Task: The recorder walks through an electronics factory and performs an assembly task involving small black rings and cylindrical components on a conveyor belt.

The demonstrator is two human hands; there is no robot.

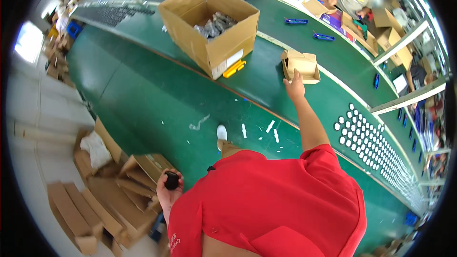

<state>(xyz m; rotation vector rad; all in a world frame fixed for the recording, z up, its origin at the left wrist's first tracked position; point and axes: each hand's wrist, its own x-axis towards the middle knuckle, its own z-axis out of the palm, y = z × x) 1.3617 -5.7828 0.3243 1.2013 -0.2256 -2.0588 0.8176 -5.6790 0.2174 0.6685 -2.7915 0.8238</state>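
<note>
Left hand (165, 195) — curled round a small black object (172, 180). Right hand (295, 86) — touching a small cardboard box (307, 65) on the green surface (264, 83), near the large carton (232, 48); whether gripping it, I cannot tell.

White lettering (176, 241) on the red shirt (281, 195) — carton label (228, 64) unreadable.

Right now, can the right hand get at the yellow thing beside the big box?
Probably yes: the right hand is at the small box, on the same tabletop, and nothing visible stands between it and the yellow thing.
</note>
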